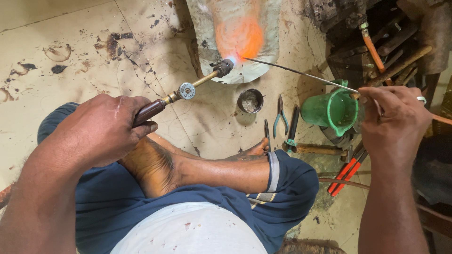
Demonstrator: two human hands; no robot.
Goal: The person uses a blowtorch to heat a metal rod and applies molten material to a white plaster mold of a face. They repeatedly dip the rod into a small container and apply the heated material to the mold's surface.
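Observation:
My left hand point(101, 127) grips the dark handle of a brass gas torch point(188, 90). Its nozzle points at a pale block point(235, 37) on the floor, where a bright flame glows orange. A thin metal rod point(296, 71) is pinched in my right hand point(393, 123), and its far tip reaches the flame at the torch's nozzle. I sit cross-legged on the floor in dark blue trousers, one bare foot tucked under my left hand.
A small round metal cup point(250, 100) stands below the block. Pliers point(280, 115), a hammer point(313, 149) and red-handled tools point(347, 173) lie by my knee. A green plastic jug point(332, 110) stands under the rod. Wooden-handled tools point(391, 47) crowd the upper right. The tiled floor is stained.

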